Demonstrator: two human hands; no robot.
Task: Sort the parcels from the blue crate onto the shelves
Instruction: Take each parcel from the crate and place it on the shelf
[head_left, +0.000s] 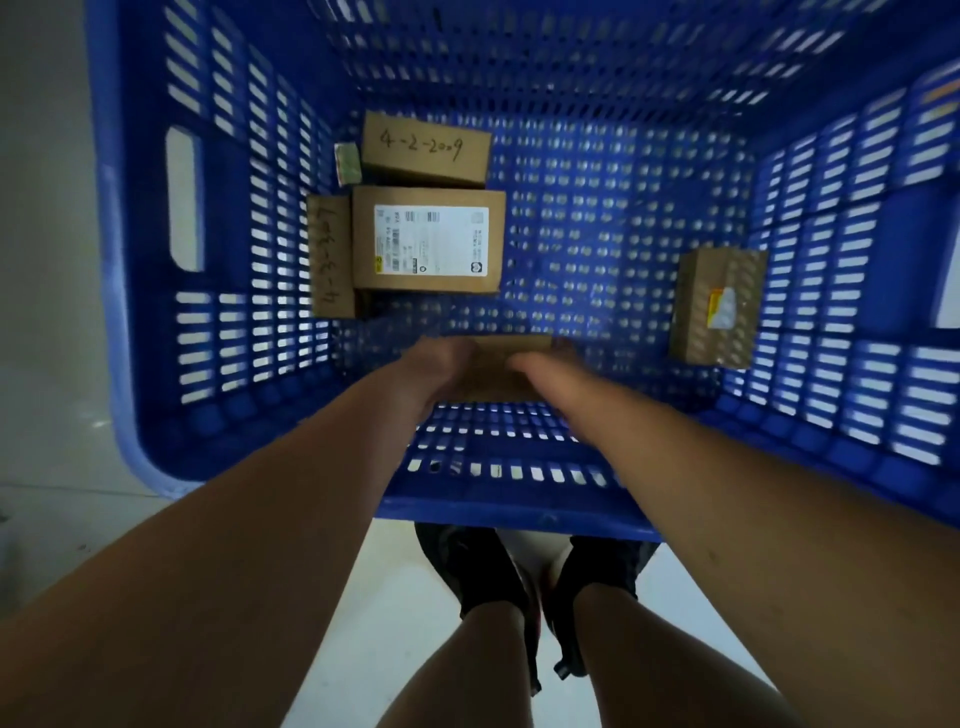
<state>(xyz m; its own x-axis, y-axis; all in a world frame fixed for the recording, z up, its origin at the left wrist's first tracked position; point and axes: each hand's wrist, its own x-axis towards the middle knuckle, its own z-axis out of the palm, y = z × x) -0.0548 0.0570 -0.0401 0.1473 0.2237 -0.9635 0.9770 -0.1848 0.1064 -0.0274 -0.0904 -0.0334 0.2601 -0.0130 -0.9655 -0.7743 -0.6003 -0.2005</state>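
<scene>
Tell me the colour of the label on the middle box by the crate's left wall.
White with black print, on the brown cardboard box; the head view shows it.

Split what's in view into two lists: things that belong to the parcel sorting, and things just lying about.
Part of the job:
blue crate
box marked 4-2-2009
box with the white shipping label
box standing on edge, numbers handwritten
taped box by the right wall
box under both hands
left hand
right hand

Just there:
small green packet beside the far box; it may be a parcel too
black shoes
</scene>
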